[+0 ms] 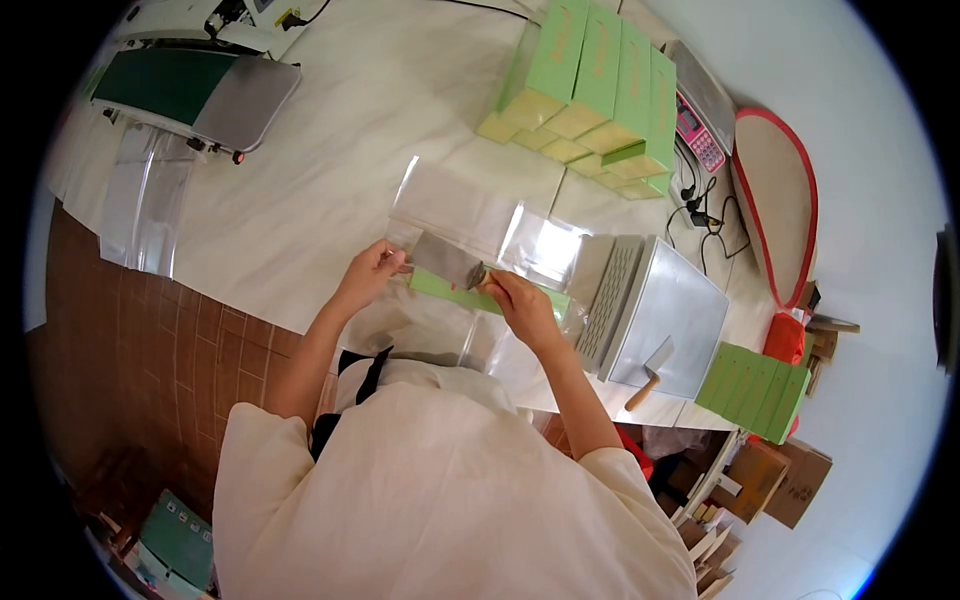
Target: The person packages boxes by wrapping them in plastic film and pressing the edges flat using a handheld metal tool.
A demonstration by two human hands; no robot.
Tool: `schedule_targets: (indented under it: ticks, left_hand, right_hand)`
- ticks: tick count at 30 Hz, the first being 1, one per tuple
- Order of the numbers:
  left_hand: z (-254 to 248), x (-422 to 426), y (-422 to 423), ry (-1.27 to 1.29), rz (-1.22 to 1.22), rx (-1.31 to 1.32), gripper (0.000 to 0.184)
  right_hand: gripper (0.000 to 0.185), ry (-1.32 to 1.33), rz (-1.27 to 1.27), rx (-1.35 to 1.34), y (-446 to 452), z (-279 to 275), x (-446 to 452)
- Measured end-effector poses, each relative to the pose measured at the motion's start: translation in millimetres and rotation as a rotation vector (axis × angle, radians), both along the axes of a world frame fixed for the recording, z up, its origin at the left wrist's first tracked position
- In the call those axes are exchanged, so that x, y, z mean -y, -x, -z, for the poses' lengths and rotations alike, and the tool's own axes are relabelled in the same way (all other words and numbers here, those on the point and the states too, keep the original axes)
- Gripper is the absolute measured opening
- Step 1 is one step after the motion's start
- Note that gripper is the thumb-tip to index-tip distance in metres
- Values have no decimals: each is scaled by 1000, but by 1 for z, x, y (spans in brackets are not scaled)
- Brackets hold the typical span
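My left hand [372, 272] is closed in a pinch at the left end of a flat grey piece [438, 258]; clear film shows around its fingertips, and what exactly they grip is too small to tell. The fingers of my right hand [524, 304] are closed round a small dark end [477, 276] at the right of the grey piece, which looks like a metal blade. Beneath both lies a long green box [450, 291], partly covered. Clear plastic film [465, 213] spreads on the table behind and around the box.
Green boxes [590, 75] are stacked at the back. A metal-topped device [680, 310] with a wooden-handled scraper [650, 375] stands right of my right hand; more green boxes [752, 392] lie beyond. Cables, a pink keypad [700, 135], a machine [180, 90] and plastic sleeves [148, 200] are farther out.
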State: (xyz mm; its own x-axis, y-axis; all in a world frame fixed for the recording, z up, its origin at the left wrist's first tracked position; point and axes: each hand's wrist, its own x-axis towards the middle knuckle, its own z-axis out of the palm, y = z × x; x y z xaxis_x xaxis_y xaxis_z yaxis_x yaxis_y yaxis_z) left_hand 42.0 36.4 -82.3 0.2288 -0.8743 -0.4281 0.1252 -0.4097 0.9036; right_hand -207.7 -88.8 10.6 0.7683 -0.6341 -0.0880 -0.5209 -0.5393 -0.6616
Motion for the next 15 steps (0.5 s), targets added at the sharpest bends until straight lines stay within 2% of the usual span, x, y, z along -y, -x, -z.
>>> schedule_targets:
  ticks: [3,6,9,11,15]
  left_hand:
    - [-2,2,3,57,-37,-90,21]
    - [3,1,2,64,-27,-105,21]
    - [0,-1,6,54,-65,-120,23]
    - [2,-2,8,73,-79,-128,23]
    - [1,-3,10,67,-123,-137,24]
  right_hand:
    - [18,74,163,-15,-1,2,-6]
    - [21,-55,290,-57,2,5,-5]
    - [23,55,350,-79,10,8,-15]
    - [23,81,513,-25,18,8,-30]
    - [24,85,536,-36,45,11,-69]
